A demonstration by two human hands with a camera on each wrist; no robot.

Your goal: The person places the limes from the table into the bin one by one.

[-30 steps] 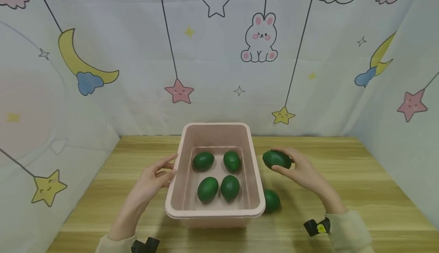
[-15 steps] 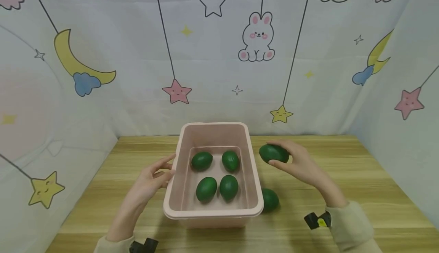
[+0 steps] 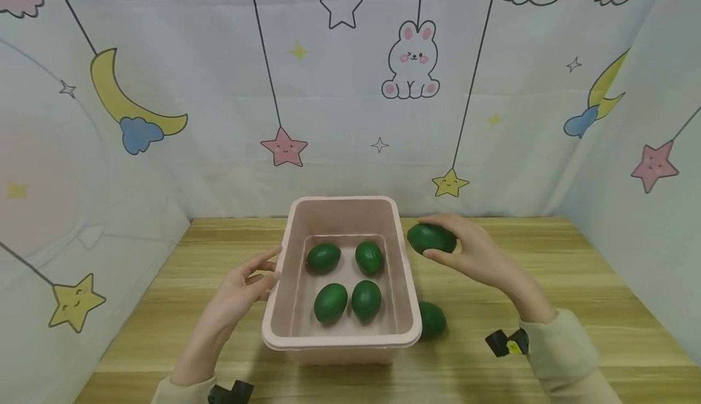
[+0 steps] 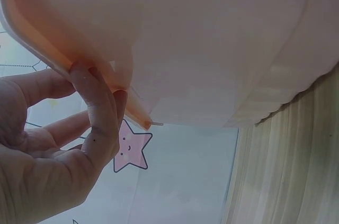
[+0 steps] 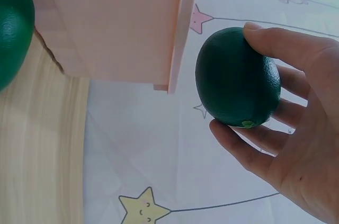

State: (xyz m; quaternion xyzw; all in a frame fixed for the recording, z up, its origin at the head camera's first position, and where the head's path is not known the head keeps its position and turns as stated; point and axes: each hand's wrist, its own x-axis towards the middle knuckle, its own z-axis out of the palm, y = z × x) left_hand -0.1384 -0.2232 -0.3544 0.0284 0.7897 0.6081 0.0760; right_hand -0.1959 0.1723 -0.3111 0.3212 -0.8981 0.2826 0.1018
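Note:
My right hand (image 3: 471, 249) holds a dark green, egg-shaped fruit (image 3: 429, 239) between thumb and fingers, just right of the pink plastic bin (image 3: 345, 341). In the right wrist view this fruit (image 5: 235, 78) looks smooth and glossy, with a small pale green spot at its lower end. At the bin's left side my left hand (image 3: 241, 291) touches the outer rim with its fingertips; the left wrist view shows the thumb and fingers (image 4: 98, 107) right at the rim. Several similar green fruits, among them one front-left fruit (image 3: 331, 302), lie apart on the bin's floor.
Another green fruit (image 3: 432, 320) lies on the wooden table (image 3: 509, 343) against the bin's right side, partly hidden by the rim. A white cloth (image 3: 339, 100) printed with stars, moons and a rabbit hangs behind the table and along both sides.
My right hand has moved the held fruit slightly up in the head view and left, closer to the bin's right rim. The left hand stays at the bin's left side.

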